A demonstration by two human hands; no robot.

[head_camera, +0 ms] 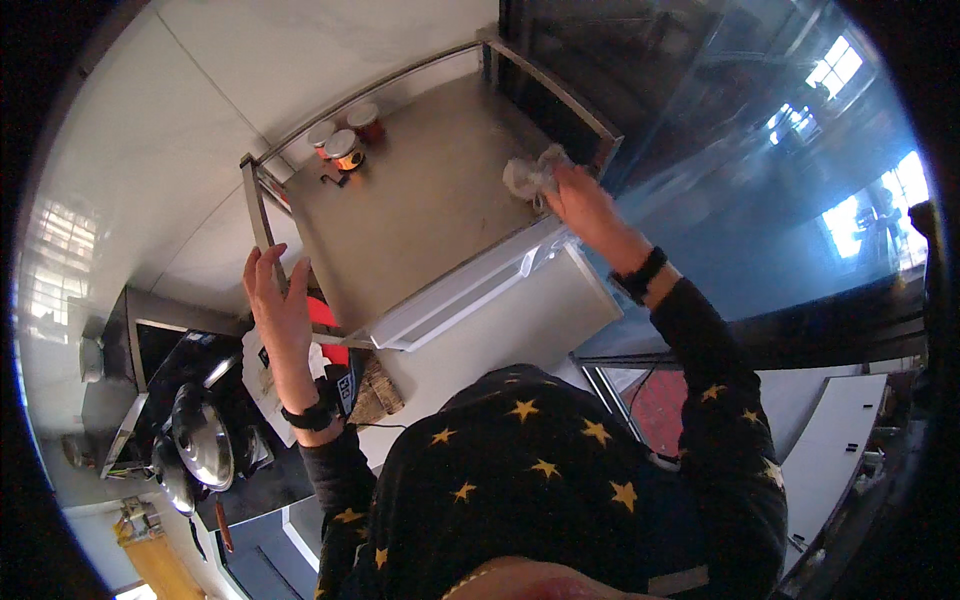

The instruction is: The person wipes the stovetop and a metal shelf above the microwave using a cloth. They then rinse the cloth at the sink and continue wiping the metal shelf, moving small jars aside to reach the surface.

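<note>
A grey flat top with a metal guard rail (pixel 390 225) lies before me, above an open white drawer or ledge. My right hand (pixel 589 206) is closed on a crumpled pale cloth (pixel 529 176), which touches the surface near its right end. At the left end my left hand (pixel 279 307) is raised beside the metal rail post, fingers apart, holding nothing; whether its fingertips touch the rail I cannot tell. Several lidded jars (pixel 344 148) stand together in the back left corner, with a small black item (pixel 332 180) just in front of them.
A large glossy dark panel (pixel 712 202) with window reflections rises at the right. Lower left, a pan with a metal lid (pixel 204 439) stands on a black cooktop or counter. Near my left forearm are a red round thing (pixel 330 330) and a woven brown item (pixel 375 394). Behind the rail is a pale wall.
</note>
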